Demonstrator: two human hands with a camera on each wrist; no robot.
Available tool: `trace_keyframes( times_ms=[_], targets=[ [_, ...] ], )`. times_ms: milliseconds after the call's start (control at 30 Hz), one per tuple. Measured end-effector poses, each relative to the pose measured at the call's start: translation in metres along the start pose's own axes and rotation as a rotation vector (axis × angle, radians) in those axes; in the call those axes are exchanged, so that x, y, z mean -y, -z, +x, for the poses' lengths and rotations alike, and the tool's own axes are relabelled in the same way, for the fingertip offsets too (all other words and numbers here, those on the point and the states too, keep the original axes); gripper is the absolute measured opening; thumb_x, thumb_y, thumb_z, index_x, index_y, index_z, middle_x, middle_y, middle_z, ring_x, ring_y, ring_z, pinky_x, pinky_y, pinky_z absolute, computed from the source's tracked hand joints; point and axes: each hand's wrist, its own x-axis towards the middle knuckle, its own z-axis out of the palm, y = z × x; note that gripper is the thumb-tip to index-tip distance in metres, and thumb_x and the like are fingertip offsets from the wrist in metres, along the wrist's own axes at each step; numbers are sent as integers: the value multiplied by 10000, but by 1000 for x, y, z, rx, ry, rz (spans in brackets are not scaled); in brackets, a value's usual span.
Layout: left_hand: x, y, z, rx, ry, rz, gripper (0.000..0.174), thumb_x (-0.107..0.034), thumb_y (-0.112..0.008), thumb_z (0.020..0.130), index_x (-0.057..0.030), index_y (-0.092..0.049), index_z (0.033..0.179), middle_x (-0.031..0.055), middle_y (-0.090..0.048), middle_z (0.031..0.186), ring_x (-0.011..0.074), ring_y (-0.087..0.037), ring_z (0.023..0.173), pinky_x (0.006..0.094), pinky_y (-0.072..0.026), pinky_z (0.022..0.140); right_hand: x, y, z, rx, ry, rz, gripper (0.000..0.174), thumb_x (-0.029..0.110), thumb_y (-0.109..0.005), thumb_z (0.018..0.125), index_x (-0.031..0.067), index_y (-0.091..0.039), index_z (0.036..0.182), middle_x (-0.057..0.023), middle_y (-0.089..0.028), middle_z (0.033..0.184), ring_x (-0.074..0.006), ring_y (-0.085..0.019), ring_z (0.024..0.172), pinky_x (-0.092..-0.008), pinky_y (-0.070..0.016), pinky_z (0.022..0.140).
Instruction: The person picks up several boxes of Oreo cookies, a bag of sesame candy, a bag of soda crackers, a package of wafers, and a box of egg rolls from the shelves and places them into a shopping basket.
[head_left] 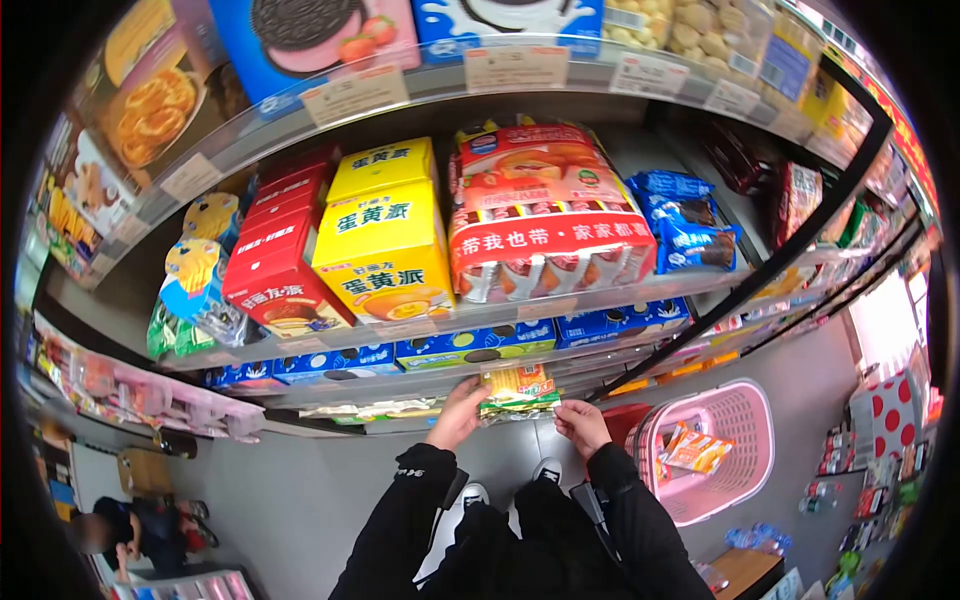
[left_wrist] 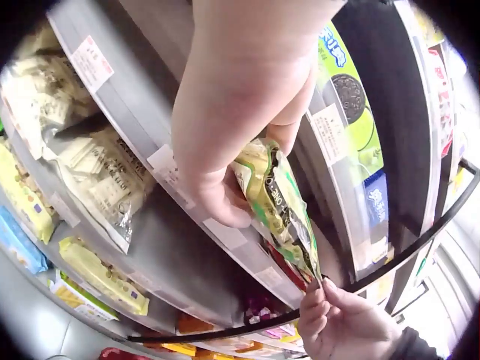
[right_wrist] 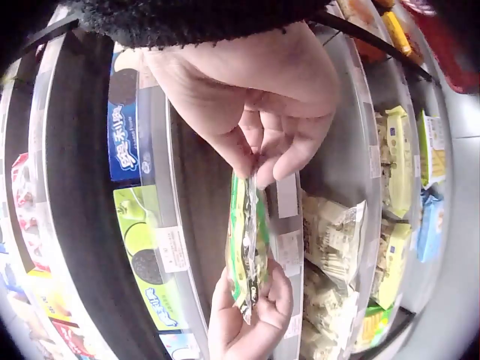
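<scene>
A snack packet (head_left: 518, 390) with a yellow, red and green front is stretched between both hands in front of the shelves. My left hand (head_left: 456, 418) grips its left end, thumb and fingers on either side, as the left wrist view shows at the wrapper's gold back (left_wrist: 274, 199). At the opposite end, my right hand (head_left: 584, 426) pinches the corner seal; in the right wrist view those fingertips (right_wrist: 253, 166) meet on the crimped edge. Seen edge-on there, the packet (right_wrist: 247, 232) looks thin and slightly crinkled.
Yellow boxes (head_left: 385, 240), red boxes (head_left: 285, 250) and a large red multipack (head_left: 545, 215) fill the shelf above. Blue cookie boxes (head_left: 335, 362) line the lower one. A pink basket (head_left: 755, 440) with packets inside stands at right. Another person (head_left: 140, 535) is at lower left.
</scene>
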Motion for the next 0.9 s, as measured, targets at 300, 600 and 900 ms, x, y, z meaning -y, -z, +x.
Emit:
trace_keyframes(
  times_ms=[300, 600, 900],
  targets=[
    [2, 10, -26, -61, -28, 311, 373, -99, -583, 742, -4, -429, 1068, 60, -539, 797, 116, -519, 663, 238, -442, 587, 4, 9, 16, 1, 18, -148, 89, 73, -561, 747, 26, -553, 822, -1, -538, 636, -59, -498, 553, -167, -412, 520],
    [5, 4, 51, -245, -262, 647, 203, -80, -567, 709, -11, -529, 897, 79, -552, 795, 138, -521, 659, 265, -422, 563, 25, -2, 45, -150, 261, -140, 237, -10, -503, 760, -17, -411, 978, -48, -534, 780, -111, -518, 674, -218, -431, 624],
    [7, -2, 69, -243, -616, 1229, 190, -166, -549, 689, -48, -549, 837, 116, -559, 821, 278, -516, 782, 347, -410, 689, 21, 8, 48, -99, 324, 72, 318, -42, -483, 745, -9, -358, 1035, -94, -518, 932, -137, -510, 811, -233, -419, 711]
  ],
)
